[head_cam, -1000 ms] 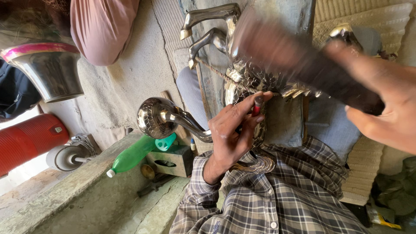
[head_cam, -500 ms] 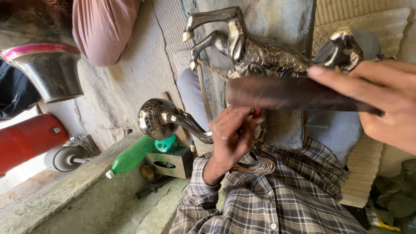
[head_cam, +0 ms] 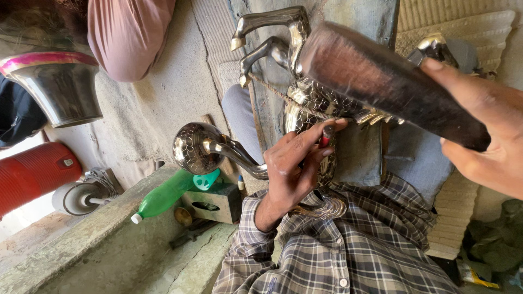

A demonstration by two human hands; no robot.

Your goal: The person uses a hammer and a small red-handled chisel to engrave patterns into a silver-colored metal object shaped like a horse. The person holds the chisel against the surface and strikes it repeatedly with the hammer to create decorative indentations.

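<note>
Metal horse figure (head_cam: 305,98) lies across the person's lap, legs up. Left hand (head_cam: 291,169) pinches a small red-tipped punch (head_cam: 326,136) against the horse. Right hand (head_cam: 485,136) grips a dark hammer (head_cam: 381,81) above the horse. Green bottle (head_cam: 169,196) lies left of the horse.

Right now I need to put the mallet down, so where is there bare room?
Bare concrete ledge lies left of the green bottle, below the grinder. Bare plaster floor lies between the steel bowl and metal horse. It is crowded around the left hand and wooden box.
</note>
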